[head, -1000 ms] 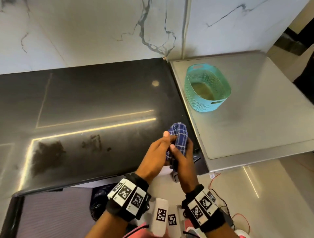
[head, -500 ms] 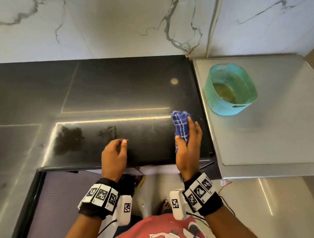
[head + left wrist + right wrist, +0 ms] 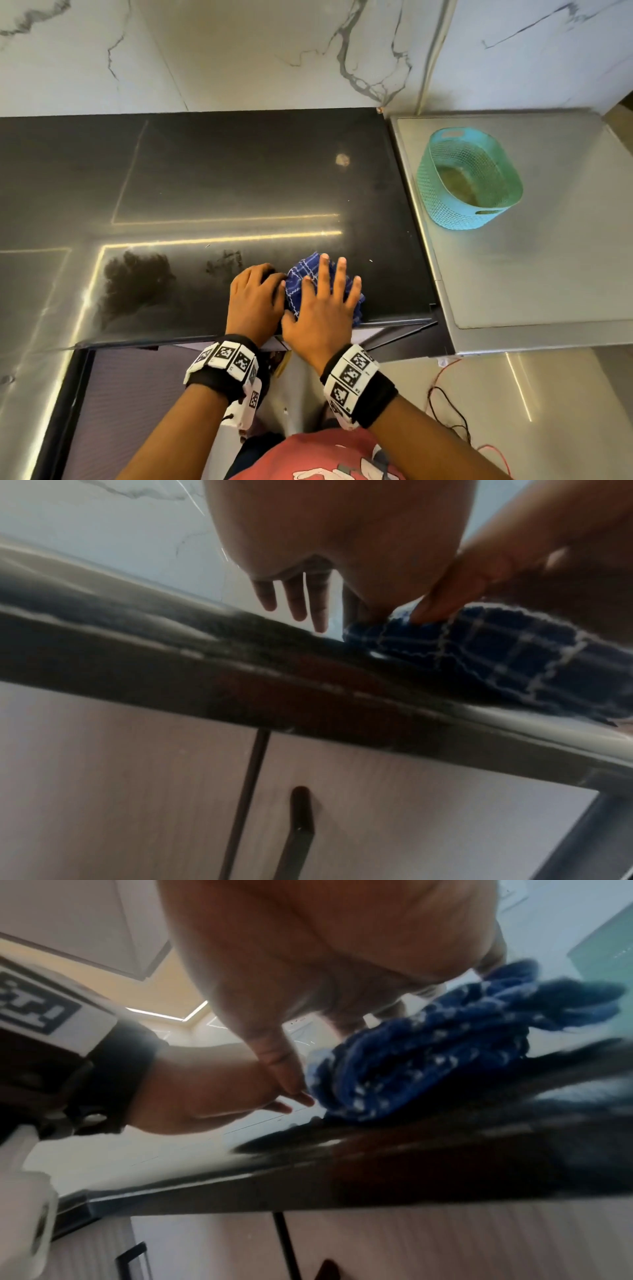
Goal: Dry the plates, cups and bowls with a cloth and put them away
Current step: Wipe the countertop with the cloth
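Note:
A blue checked cloth lies bunched on the black counter near its front edge. My right hand presses flat on top of it, fingers spread and straight. My left hand rests on the counter just left of the cloth, fingers loosely bent, their tips at the cloth's left edge. In the left wrist view the left hand's fingers hang relaxed beside the cloth. The right wrist view shows the cloth under my palm. No plate, cup or bowl is in view.
A teal mesh basket stands on the steel surface to the right of the counter. A marble wall runs along the back. Cabinet doors with a dark handle sit below the counter. Wires lie on the floor.
The cloth went from both hands above the counter edge down onto the counter. My right hand now lies flat on it, and my left hand has moved right to the cloth's edge.

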Available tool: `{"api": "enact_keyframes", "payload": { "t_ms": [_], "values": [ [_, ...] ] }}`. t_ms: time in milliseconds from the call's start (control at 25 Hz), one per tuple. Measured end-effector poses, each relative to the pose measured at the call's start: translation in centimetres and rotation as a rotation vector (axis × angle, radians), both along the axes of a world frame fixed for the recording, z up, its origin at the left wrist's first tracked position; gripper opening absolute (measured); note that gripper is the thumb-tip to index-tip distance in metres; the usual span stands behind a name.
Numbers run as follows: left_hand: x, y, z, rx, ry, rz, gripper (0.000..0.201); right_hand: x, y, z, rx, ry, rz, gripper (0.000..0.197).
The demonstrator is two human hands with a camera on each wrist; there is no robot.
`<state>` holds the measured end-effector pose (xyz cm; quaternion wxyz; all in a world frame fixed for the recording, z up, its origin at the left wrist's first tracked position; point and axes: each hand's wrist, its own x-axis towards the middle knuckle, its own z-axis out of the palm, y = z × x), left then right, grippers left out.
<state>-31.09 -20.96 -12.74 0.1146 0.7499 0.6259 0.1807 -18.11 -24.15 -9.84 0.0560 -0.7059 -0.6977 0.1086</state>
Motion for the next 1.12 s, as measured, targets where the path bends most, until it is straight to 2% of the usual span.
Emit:
{"api": "enact_keyframes", "payload": {
  "t_ms": [120,200,320,440,520,600,720,800,960,1040,1120],
  "values": [
    [0.3,1.0,0.2,-0.044,0.033,-0.031,0.045,0.6,1.2,-0.8,-0.032,-0.031,0.058,0.069],
    [0.4,1.4,0.7,-0.103,0.104,0.029,0.057,1.2,1.3,-1.4,-0.049,-0.05,0.056,0.065],
    [0.4,1.4,1.1,-0.169,0.132,0.143,0.076,2.5,0.9,-1.7,-0.065,-0.076,0.002,0.066],
    [0.5,0.9,0.3,-0.239,0.203,0.131,0.081,4.9,1.3,-1.7,-0.076,-0.076,-0.11,0.065],
    [0.6,0.9,-0.4,-0.286,0.236,0.142,0.081,5.7,2.7,-1.6,-0.128,-0.057,-0.196,0.065],
    [0.6,1.0,-0.6,-0.283,0.227,0.17,0.075,4.5,4.4,-1.5,-0.131,-0.058,-0.204,0.07],
    [0.5,1.1,-1.2,-0.26,0.218,0.178,0.068,2.2,4.4,-1.5,-0.097,-0.071,-0.05,0.071],
    [0.5,0.9,-1.3,-0.253,0.218,0.178,0.066,4.1,2.4,-1.9,-0.076,-0.095,0.022,0.067],
    [0.8,0.8,-1.2,-0.249,0.198,0.207,0.061,12.5,1.9,-2.0,-0.138,-0.112,-0.233,0.062],
    [0.9,1.0,-1.2,-0.229,0.193,0.218,0.06,13.2,4.9,-1.8,-0.217,-0.063,-0.346,0.062],
    [0.9,1.0,-1.4,-0.224,0.19,0.216,0.06,11.3,7.1,-1.6,-0.217,-0.025,-0.389,0.064]
  ]
}}
